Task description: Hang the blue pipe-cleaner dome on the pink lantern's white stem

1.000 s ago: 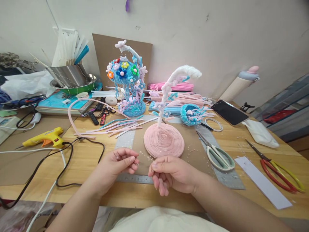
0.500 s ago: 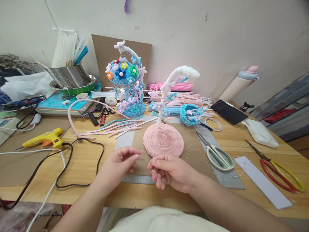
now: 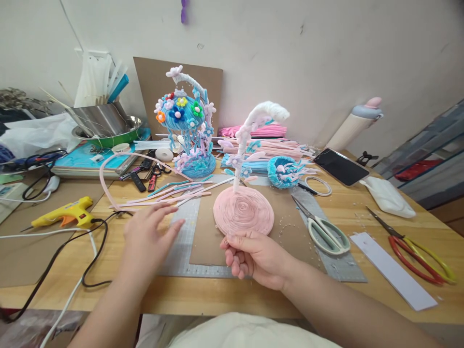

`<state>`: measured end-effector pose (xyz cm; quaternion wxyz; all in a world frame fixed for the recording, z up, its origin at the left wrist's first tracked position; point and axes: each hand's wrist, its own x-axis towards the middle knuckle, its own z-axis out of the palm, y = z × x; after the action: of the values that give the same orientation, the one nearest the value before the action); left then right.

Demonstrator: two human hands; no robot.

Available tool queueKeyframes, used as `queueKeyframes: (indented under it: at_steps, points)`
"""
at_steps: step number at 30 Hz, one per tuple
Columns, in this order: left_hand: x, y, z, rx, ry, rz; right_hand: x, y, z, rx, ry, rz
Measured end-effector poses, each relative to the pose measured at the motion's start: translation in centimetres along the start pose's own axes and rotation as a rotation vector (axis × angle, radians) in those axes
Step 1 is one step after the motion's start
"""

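Note:
My right hand (image 3: 252, 253) is pinched closed at the front edge of a round pink coiled base (image 3: 244, 212); whatever lies between thumb and fingertip is too small to make out. My left hand (image 3: 152, 237) hovers over the table with thumb and fingers apart, holding nothing, near loose pink and blue fuzzy stems (image 3: 170, 193). From the base rises a white wrapped, curved stem (image 3: 242, 137) with pastel flowers and leaves. Behind stands a finished-looking blue jellyfish lamp shape (image 3: 184, 113) with colourful flowers. A small blue fuzzy cup (image 3: 282, 173) lies to the right.
A yellow glue gun (image 3: 65, 212) with a black cable lies at left. Green-handled scissors (image 3: 328, 234), red-and-yellow-handled scissors (image 3: 409, 251), a white strip (image 3: 393, 270) and a phone (image 3: 340, 166) are at right. Tiny beads dot the cardboard (image 3: 210, 241).
My left hand has moved left, away from my right hand, and its fingers have spread. My right hand stays pinched in nearly the same place. The view has shifted slightly.

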<state>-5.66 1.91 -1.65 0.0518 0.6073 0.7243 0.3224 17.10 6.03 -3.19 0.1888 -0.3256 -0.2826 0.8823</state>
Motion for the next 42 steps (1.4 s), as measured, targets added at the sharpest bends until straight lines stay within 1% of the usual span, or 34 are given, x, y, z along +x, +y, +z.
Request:
queueKeyframes:
  at_steps: [1,2,3,4,6,7,10,12,14,15,16,17,19,21,24,26,27,29,31,32,33,34,35,36,37,38,39,40,41,42]
  points:
    - [-0.6,1.0,0.3,-0.079,-0.026,0.071,0.0,0.1,0.0,-0.002,-0.006,-0.009]
    - [-1.2,2.2,0.7,-0.189,-0.117,0.114,0.0,0.1,0.0,-0.008,-0.012,-0.019]
    - [-1.8,3.3,1.1,-0.285,-0.226,0.131,0.1,0.2,0.1,-0.021,-0.02,-0.03]
    - [-2.3,4.4,1.5,-0.348,-0.298,0.132,0.1,0.3,0.1,-0.035,-0.026,-0.042]
    - [-3.2,5.9,2.2,-0.396,-0.3,0.098,0.1,0.4,0.1,-0.06,-0.032,-0.063]
    - [-3.5,6.3,2.4,-0.405,-0.292,0.094,0.1,0.4,0.1,-0.069,-0.033,-0.07]
    - [-3.2,6.2,2.3,-0.437,-0.283,0.114,0.2,0.3,0.0,-0.067,-0.026,-0.089]
    - [-2.1,5.7,1.9,-0.441,-0.229,0.079,0.2,0.3,-0.1,-0.045,0.005,-0.104]
    - [0.0,5.1,1.6,-0.384,-0.141,0.004,0.2,0.2,-0.2,-0.021,0.046,-0.113]
    - [1.4,4.9,1.6,-0.327,-0.133,-0.02,0.2,0.1,-0.2,-0.014,0.059,-0.114]
    - [2.8,4.7,1.8,-0.25,-0.15,-0.009,0.1,0.1,-0.2,-0.011,0.062,-0.11]
    - [4.2,4.5,2.2,-0.156,-0.192,0.039,0.1,0.1,-0.2,-0.01,0.059,-0.107]
    - [7.0,4.4,3.6,-0.096,-0.227,0.086,0.1,0.2,-0.2,-0.013,0.043,-0.102]
    - [9.0,4.4,5.6,-0.048,-0.251,0.128,0.1,0.2,-0.1,-0.02,0.029,-0.098]
    - [10.8,4.6,8.2,-0.006,-0.282,0.178,0.1,0.2,-0.2,-0.026,0.014,-0.087]
    - [11.2,4.7,9.1,0.003,-0.299,0.184,0.1,0.1,-0.2,-0.016,0.007,-0.077]
    - [11.3,4.8,9.1,0.004,-0.299,0.176,0.1,0.0,-0.3,-0.009,0.004,-0.072]
    - [11.1,4.8,8.4,0.001,-0.275,0.128,0.1,-0.2,-0.3,0.005,-0.004,-0.059]
    - [10.3,4.9,6.6,-0.011,-0.239,0.052,-0.1,-0.3,-0.2,0.007,-0.015,-0.067]
    - [9.7,4.9,5.4,-0.023,-0.237,0.008,-0.2,-0.4,-0.2,0.002,-0.021,-0.083]
    - [8.9,5.0,4.3,-0.04,-0.259,-0.03,-0.4,-0.5,-0.1,-0.006,-0.024,-0.105]
    - [7.9,5.1,3.1,-0.067,-0.318,-0.052,-0.5,-0.5,0.0,-0.018,-0.028,-0.129]
    - [6.9,5.3,2.1,-0.12,-0.439,-0.074,-0.6,-0.5,0.1,-0.031,-0.032,-0.151]
    - [5.8,5.4,1.3,-0.265,-0.65,-0.137,-0.6,-0.5,0.1,-0.043,-0.043,-0.166]
    - [4.8,5.7,0.8,-0.397,-0.822,-0.153,-0.7,-0.5,0.2,-0.051,-0.06,-0.172]
    - [3.8,5.9,0.6,-0.508,-0.944,-0.101,-0.7,-0.5,0.2,-0.054,-0.087,-0.167]
    - [3.0,6.1,0.6,-0.629,-1.026,-0.047,-0.6,-0.5,0.1,-0.048,-0.12,-0.151]
    - [2.4,6.3,0.8,-0.756,-1.084,-0.03,-0.5,-0.5,0.1,-0.034,-0.157,-0.125]
    - [1.9,6.4,1.2,-0.871,-1.105,-0.05,-0.5,-0.5,0.0,-0.011,-0.19,-0.097]
    - [1.6,6.4,1.6,-0.964,-1.097,-0.107,-0.4,-0.5,-0.1,0.014,-0.22,-0.068]
